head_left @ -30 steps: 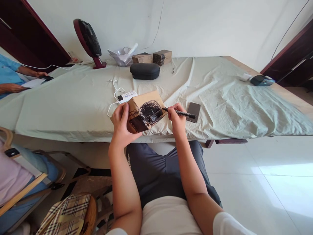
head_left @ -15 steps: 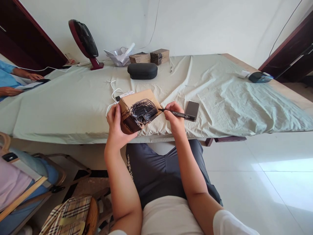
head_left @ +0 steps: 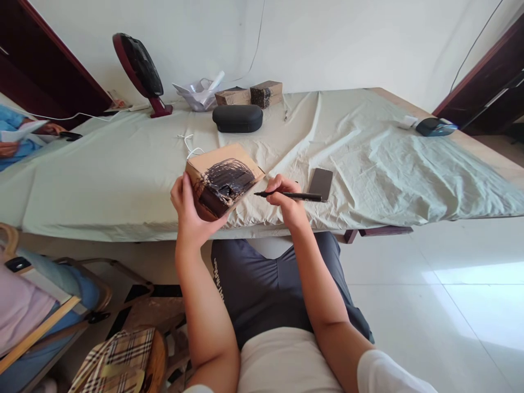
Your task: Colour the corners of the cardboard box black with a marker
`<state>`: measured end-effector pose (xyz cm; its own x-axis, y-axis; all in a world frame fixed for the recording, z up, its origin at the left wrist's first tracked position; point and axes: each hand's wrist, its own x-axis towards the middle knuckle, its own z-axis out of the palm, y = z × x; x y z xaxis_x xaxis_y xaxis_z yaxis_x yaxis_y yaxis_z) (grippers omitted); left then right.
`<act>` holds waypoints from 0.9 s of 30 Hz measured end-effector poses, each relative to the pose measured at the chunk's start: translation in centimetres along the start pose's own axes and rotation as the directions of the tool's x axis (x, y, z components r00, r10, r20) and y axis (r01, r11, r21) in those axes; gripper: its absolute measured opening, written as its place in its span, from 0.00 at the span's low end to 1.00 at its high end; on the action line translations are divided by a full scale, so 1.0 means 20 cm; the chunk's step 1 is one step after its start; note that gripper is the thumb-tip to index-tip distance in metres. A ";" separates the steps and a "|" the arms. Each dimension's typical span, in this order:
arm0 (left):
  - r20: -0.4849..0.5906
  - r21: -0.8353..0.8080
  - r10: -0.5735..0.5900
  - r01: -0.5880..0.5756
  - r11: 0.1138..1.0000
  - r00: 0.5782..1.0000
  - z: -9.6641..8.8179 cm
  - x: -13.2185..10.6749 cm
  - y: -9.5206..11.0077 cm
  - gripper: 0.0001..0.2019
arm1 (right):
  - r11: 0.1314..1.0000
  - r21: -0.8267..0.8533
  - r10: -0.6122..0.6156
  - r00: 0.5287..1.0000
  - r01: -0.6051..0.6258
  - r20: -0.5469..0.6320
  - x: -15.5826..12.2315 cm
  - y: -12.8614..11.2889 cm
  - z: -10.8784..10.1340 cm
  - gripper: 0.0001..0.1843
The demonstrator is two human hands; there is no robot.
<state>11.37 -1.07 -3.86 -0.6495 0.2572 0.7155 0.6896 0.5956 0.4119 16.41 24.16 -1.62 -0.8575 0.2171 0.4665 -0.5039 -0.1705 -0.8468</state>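
My left hand [head_left: 192,210] grips a brown cardboard box [head_left: 227,183] by its left side and lower edge, tilting it above the cloth. Dense black scribbles and a dark patch cover the side of the box that faces me. Between the fingers of my right hand [head_left: 284,199] is a black marker pen [head_left: 297,195], its dark tip pointing left and apart from the box. A dark phone [head_left: 321,184] lies just to the right of that hand. White cord [head_left: 191,147] shows behind the box, partly hidden by it.
Along the back stand a black hard case [head_left: 237,118], two cardboard boxes [head_left: 266,94], a clear basket [head_left: 199,95] with papers and a dark red fan [head_left: 141,71]. A person's blue sleeve [head_left: 12,117] and papers are at far left. A dark pouch [head_left: 436,126] lies at right.
The box has shifted left and turned slightly in my left hand. My right hand has moved the marker's tip off the box, down and left. The person at left has drawn the papers back.
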 end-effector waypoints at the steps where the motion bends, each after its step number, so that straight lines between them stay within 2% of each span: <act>1: -0.014 -0.005 -0.029 0.029 1.000 0.999 0.00 0.00 0.00 0.69 | 0.999 -0.035 -0.037 0.999 0.036 -0.018 0.00 0.01 0.01 0.04; 4: -0.051 -0.037 -0.078 0.076 0.996 0.996 0.00 -0.01 -0.01 0.69 | 0.952 -0.246 -0.207 0.976 0.185 -0.067 -0.01 0.06 0.04 0.04; 7: -0.064 -0.048 -0.080 0.077 0.996 0.995 0.01 -0.01 0.00 0.69 | 0.860 -0.392 -0.353 0.936 0.326 0.002 -0.02 0.13 0.10 0.06; 10: -0.081 -0.025 -0.082 0.081 0.996 0.993 0.01 0.00 0.02 0.68 | 0.819 -0.450 -0.386 0.922 0.356 0.027 -0.04 0.21 0.17 0.05; 14: -0.096 -0.052 -0.136 0.132 0.990 0.986 0.01 -0.01 0.01 0.67 | 0.830 -0.471 -0.321 0.947 0.298 0.034 -0.08 0.27 0.25 0.02; 17: -0.097 -0.104 -0.144 0.134 0.985 0.985 0.00 -0.03 -0.05 0.68 | 0.845 -0.443 -0.300 0.951 0.300 0.072 -0.10 0.30 0.28 0.03; 21: -0.099 -0.113 -0.134 0.123 0.986 0.986 0.00 -0.05 -0.14 0.67 | 0.904 -0.314 -0.262 0.956 0.290 0.130 -0.12 0.29 0.32 0.04; 24: -0.072 -0.159 -0.211 0.197 0.967 0.975 0.04 -0.06 -0.15 0.66 | 0.983 -0.126 -0.110 0.981 0.131 0.160 -0.14 0.26 0.34 0.10; 27: -0.059 -0.221 -0.273 0.255 0.942 0.960 0.12 -0.07 -0.14 0.65 | 0.999 -0.032 0.041 0.997 -0.039 0.069 -0.13 0.22 0.27 0.16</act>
<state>9.54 -1.28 -7.31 -0.7932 0.0392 0.6077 0.5547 0.4583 0.6945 15.82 17.59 -5.18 -0.8825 0.1433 0.4480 -0.4667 -0.1483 -0.8719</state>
